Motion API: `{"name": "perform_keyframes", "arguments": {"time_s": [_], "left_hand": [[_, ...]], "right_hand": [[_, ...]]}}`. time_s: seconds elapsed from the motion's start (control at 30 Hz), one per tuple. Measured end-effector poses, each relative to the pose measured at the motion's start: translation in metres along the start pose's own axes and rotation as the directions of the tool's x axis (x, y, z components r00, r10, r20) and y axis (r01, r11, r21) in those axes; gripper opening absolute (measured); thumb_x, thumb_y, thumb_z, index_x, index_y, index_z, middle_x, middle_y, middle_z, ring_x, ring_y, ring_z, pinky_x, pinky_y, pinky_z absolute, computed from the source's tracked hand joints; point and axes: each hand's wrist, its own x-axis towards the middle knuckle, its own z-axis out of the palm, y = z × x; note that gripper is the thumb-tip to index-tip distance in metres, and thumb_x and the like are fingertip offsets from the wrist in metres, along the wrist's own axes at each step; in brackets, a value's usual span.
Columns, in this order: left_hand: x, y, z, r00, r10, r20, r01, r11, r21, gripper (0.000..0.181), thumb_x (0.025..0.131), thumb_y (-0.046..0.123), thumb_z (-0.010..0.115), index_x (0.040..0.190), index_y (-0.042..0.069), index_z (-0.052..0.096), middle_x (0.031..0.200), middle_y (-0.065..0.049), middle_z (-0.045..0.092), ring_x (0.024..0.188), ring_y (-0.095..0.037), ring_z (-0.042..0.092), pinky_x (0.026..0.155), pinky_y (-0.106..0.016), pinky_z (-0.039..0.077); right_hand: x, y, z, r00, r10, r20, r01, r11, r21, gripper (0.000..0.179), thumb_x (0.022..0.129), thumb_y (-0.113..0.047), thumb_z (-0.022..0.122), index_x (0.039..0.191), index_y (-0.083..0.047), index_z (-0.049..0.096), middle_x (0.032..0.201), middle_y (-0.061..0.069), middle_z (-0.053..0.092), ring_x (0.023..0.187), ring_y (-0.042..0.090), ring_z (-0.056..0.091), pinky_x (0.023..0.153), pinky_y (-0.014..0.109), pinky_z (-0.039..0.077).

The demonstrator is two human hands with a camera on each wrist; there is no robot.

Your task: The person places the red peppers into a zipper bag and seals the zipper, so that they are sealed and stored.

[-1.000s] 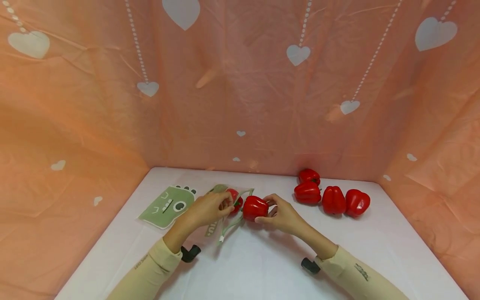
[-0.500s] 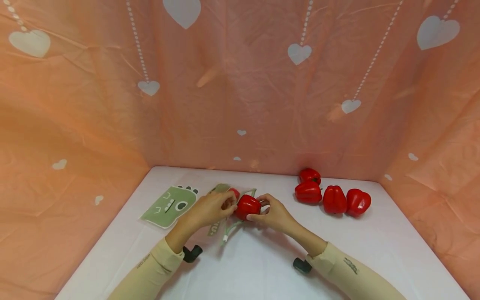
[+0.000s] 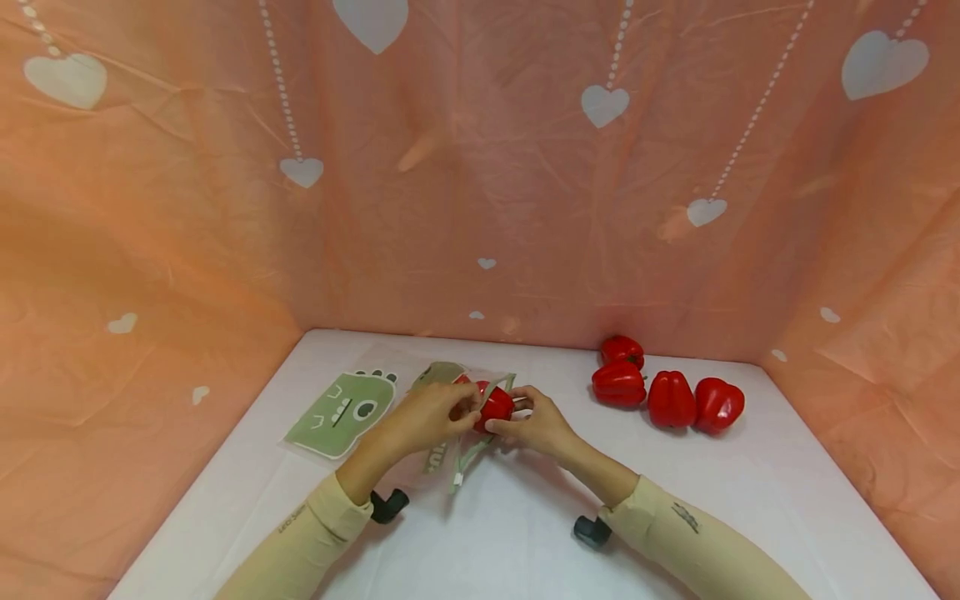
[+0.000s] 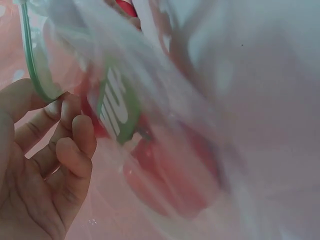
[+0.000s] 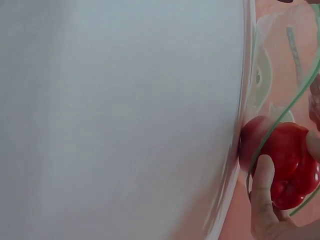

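My left hand (image 3: pixel 431 417) pinches the green rim of a clear zip bag (image 4: pixel 120 107), its fingers curled at the bag's mouth. A red bell pepper (image 4: pixel 172 172) lies inside the bag, blurred through the plastic. My right hand (image 3: pixel 542 427) grips another red bell pepper (image 5: pixel 285 157) by its side, thumb and fingers around it. This pepper sits in the mouth of the bag, its far part behind the green-edged plastic. In the right wrist view the thumb (image 5: pixel 262 175) lies over the bag's rim.
To the left, a green monster print (image 3: pixel 341 417) on clear plastic lies flat on the white table (image 3: pixel 480 542). Several red bell peppers (image 3: pixel 671 400) are grouped at the back right. A peach curtain (image 3: pixel 525 208) with white hearts encloses the table. Black wrist mounts (image 3: pixel 388 505) hang under the forearms.
My right hand has moved left, carrying its bell pepper from the front of the bag into the mouth. My left hand stays at the rim, which now covers part of that pepper.
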Motion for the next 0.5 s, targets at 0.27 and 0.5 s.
{"name": "perform_keyframes", "arguments": {"time_s": [0.27, 0.5], "left_hand": [[-0.001, 0.0028, -0.0001, 1.0, 0.027, -0.015, -0.027, 0.999, 0.027, 0.011, 0.098, 0.016, 0.073, 0.096, 0.021, 0.064, 0.079, 0.012, 0.055, 0.077, -0.011, 0.053, 0.067, -0.029, 0.044], [-0.0009, 0.0052, 0.0007, 0.999, 0.043, 0.004, -0.043, 0.999, 0.002, 0.009, 0.099, 0.017, 0.075, 0.097, 0.021, 0.066, 0.083, 0.013, 0.059, 0.08, -0.01, 0.055, 0.07, -0.029, 0.047]], "right_hand": [[0.0057, -0.0012, 0.0026, 1.0, 0.008, 0.006, -0.008, 0.999, 0.041, 0.064, 0.088, -0.01, 0.09, 0.14, 0.006, 0.055, 0.123, 0.024, 0.067, 0.082, 0.024, 0.077, 0.076, 0.039, 0.065], [0.0062, -0.0026, 0.0055, 1.0, 0.01, 0.029, -0.012, 0.997, 0.081, 0.059, 0.09, -0.007, 0.085, 0.138, 0.008, 0.054, 0.128, 0.027, 0.065, 0.082, 0.027, 0.079, 0.076, 0.039, 0.065]]}}
